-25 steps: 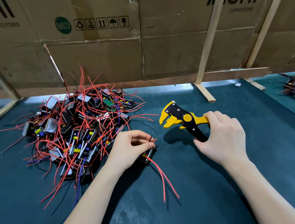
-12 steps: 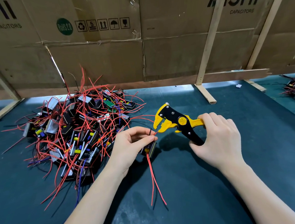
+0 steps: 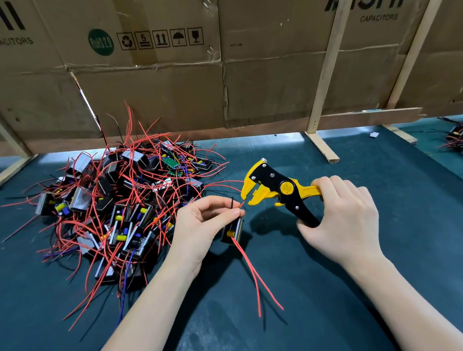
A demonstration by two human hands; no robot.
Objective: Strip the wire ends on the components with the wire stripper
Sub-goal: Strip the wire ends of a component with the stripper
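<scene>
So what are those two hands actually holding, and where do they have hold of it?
The right hand grips the wire stripper by its handles. The left hand pinches a red wire near its tip; its component hangs just below the fingers.

One head-worn wide-angle view looks forward and down from close above the left hand (image 3: 201, 227) and right hand (image 3: 342, 222). Beyond their fingers, a cardboard wall (image 3: 273, 83) closes the far side.

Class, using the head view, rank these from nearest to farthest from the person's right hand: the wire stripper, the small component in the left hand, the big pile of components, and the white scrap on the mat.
1. wire stripper: gripped in the right hand.
2. small component: left of it, held by the left hand.
3. white scrap: farther back, on the mat's right.
4. pile of components: far left.
</scene>
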